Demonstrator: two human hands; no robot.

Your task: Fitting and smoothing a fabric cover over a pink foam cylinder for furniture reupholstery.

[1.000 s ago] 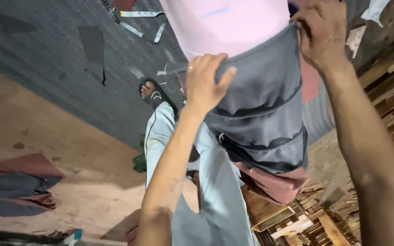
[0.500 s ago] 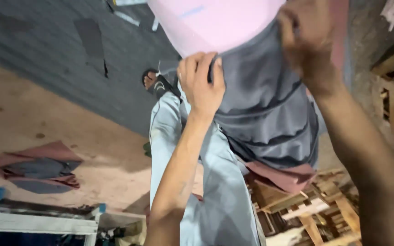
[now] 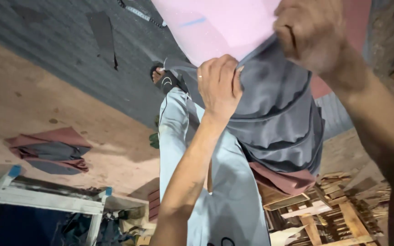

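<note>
A grey fabric piece (image 3: 274, 118) hangs in folds from a pink sheet (image 3: 220, 27) held up in front of me. My left hand (image 3: 219, 86), with a ring on one finger, grips the grey fabric's upper edge. At the top right, my right hand (image 3: 310, 33) pinches the same edge where it meets the pink sheet. A dark red layer (image 3: 283, 178) shows under the grey folds. Below are my light blue trousers (image 3: 224, 191) and a sandalled foot (image 3: 163, 78).
A dark grey mat (image 3: 69, 50) covers the floor at the top left. Folded red and grey cloth pieces (image 3: 51, 149) lie on the tan floor. A white frame (image 3: 46, 196) stands at the lower left. Stacked wooden pieces (image 3: 333, 214) fill the lower right.
The view has closed in on the fabric. Both hands have shifted along the grey fabric's top edge, the right one lower and nearer the left. The white frame has come into view.
</note>
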